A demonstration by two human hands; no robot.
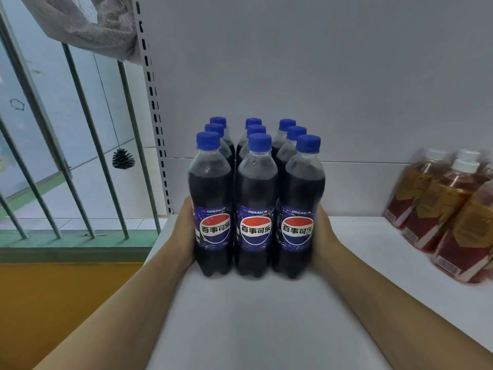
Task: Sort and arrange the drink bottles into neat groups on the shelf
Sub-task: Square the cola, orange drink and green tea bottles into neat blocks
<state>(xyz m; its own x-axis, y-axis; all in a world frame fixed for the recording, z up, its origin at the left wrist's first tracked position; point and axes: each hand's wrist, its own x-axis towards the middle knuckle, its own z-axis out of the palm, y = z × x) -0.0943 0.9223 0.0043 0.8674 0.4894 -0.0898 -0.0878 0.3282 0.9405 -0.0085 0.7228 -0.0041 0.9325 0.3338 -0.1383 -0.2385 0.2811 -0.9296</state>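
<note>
1. Cola bottles (pixel 256 209): nine are in view, dark drink under blue caps, standing upright in a tight block of three rows of three at the centre of the white shelf (pixel 253 316). The three front labels face the camera.
2. Left hand (pixel 186 231) presses flat against the block's side at 9 o'clock; its fingers are hidden behind the bottles.
3. Right hand (pixel 324 236) presses the opposite side at 3 o'clock, fingers likewise hidden. The block sits squeezed between the two palms.
4. Tea bottles (pixel 448 209): at least four show, amber with white caps and red-and-gold labels, grouped at 3 o'clock, well apart from the cola and cut off by the frame edge.
5. Window bars (pixel 88 145) stand at 9 o'clock, with one dark pine cone (pixel 122 158) hanging on a string behind them.
</note>
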